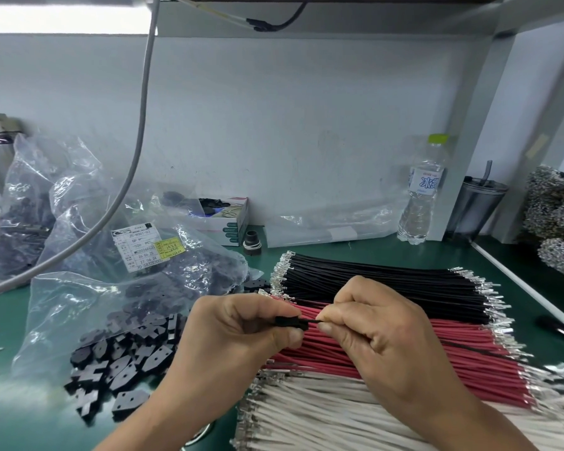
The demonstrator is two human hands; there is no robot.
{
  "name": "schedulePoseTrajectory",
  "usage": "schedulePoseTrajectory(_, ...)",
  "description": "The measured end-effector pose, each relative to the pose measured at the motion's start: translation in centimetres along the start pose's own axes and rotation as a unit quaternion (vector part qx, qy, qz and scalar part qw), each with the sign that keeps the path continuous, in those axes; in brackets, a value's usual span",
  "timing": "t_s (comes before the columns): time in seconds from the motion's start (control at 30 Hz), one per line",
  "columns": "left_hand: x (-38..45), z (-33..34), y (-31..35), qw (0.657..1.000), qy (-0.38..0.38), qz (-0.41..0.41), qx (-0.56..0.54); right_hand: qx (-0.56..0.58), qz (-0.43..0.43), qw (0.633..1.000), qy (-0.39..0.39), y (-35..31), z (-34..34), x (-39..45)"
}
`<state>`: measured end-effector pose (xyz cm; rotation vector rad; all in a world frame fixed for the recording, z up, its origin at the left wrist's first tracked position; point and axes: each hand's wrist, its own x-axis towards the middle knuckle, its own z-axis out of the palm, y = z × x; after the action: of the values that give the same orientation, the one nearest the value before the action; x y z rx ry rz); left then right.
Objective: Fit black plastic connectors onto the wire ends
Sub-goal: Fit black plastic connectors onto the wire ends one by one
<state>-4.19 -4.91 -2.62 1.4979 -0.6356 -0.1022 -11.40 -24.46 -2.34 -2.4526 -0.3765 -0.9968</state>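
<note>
My left hand [238,327] pinches a black connector [288,321], and my right hand [372,323] pinches a black wire [311,320] whose end meets it. Red wires [453,359] lie beneath both grips, loose connectors [124,356] left of them.

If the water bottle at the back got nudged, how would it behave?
The water bottle stands tall and narrow, so it would probably tip rather than slide. It looks nearly empty, hence likely light. Its clear thin walls suggest it would dent under a squeeze, and once down it might roll.
</note>
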Motion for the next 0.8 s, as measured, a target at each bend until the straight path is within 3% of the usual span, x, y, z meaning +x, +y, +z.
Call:
schedulePoseTrajectory(0.1, 0.1, 0.3, 0.2, 1.000, 0.010, 0.016, 0.016, -0.081, -0.009, 0.996, 0.044, 0.2, -0.3, 0.3)
schedulePoseTrajectory(0.2, 0.6, 0.1, 0.1, 0.996, 0.081, 0.021, 0.017, -0.159, -0.047, 0.977, 0.131, 0.4, -0.9, 0.5)
schedulePoseTrajectory(0.27, 0.8, -0.4, 0.0, 0.993, 0.115, 0.009, 0.003, -0.154, -0.059, 0.982, 0.097, 0.3, -0.8, 0.2)
schedulePoseTrajectory(0.4, 1.0, -0.5, -0.1, 0.989, 0.131, -0.033, -0.061, -0.124, 0.031, 0.988, -0.088, 0.1, 0.7, -0.4)
schedulePoseTrajectory(0.8, 1.5, -1.7, -0.1, 0.980, 0.148, -0.065, -0.115, -0.001, 0.108, 0.993, -0.047, 1.2, -0.6, -0.3)
